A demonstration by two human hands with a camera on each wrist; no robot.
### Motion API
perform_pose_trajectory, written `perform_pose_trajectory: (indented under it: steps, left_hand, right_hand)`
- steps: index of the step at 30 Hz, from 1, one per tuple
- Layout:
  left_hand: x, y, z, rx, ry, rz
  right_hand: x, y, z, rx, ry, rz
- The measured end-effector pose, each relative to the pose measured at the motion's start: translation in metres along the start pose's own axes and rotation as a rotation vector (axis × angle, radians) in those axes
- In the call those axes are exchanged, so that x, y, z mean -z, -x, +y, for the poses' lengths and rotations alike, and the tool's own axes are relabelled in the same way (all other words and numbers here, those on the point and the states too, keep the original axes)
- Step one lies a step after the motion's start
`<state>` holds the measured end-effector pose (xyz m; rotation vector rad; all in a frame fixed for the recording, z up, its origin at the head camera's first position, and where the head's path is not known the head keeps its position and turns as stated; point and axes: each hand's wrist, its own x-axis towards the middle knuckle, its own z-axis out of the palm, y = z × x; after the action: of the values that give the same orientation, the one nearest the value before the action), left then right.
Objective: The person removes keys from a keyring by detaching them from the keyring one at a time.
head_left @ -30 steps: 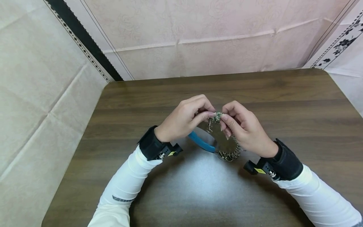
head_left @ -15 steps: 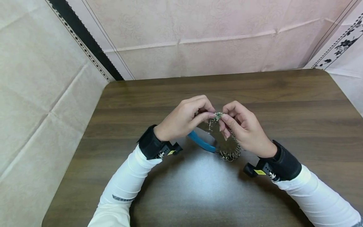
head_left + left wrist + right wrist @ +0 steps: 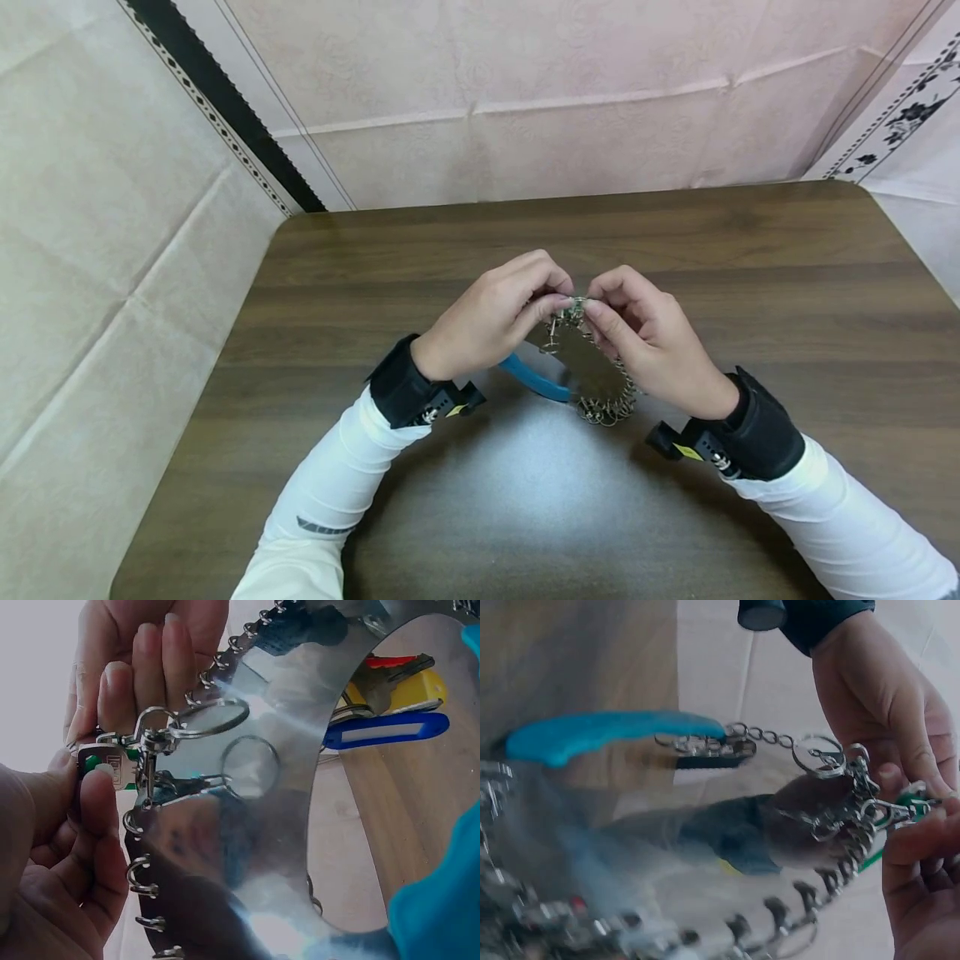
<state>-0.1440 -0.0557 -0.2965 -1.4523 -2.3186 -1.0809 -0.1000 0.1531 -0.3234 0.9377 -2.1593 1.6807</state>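
Observation:
Between the two hands stands a shiny, mirror-like metal plate with small metal loops and rings along its edge and a blue handle. My left hand pinches a small rectangular metal-and-green tag at the plate's far edge. On the other side of that tag, my right hand pinches the same small piece, thumb against forefinger. Metal clips and a split ring hang beside the tag. The fingers hide part of the tag and its fastening.
Keys and a blue key tag show past the plate's inner opening, with yellow and red pieces by them. A short chain runs near the handle. The brown wooden table meets cloth-covered walls.
Both hands stay in nearly the same place. The left fingers have shifted slightly right, and the right hand's lower fingers have drawn in. The hanging clip near the left thumb has swung slightly left.

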Motion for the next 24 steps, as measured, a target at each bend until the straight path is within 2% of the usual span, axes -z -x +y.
perform_pose_trajectory:
  steps: [6, 11, 14, 17, 24]
  left_hand:
    - [0.003, 0.001, 0.009, -0.01, -0.066, -0.007]
    - [0.003, 0.002, 0.013, -0.032, -0.124, -0.018]
    - [0.002, 0.003, 0.013, -0.035, -0.124, -0.016]
    - [0.002, 0.002, 0.013, -0.032, -0.09, -0.004]
    - [0.005, 0.0, 0.011, -0.03, -0.046, 0.022]
  right_hand:
    - [0.007, -0.002, -0.006, 0.054, 0.157, -0.048]
    - [0.01, -0.002, -0.012, 0.067, 0.212, -0.093]
    - [0.01, -0.002, -0.012, 0.064, 0.215, -0.107]
    - [0.01, -0.001, -0.011, 0.05, 0.181, -0.122]
    - [0.01, -0.001, -0.008, -0.024, -0.052, -0.155]
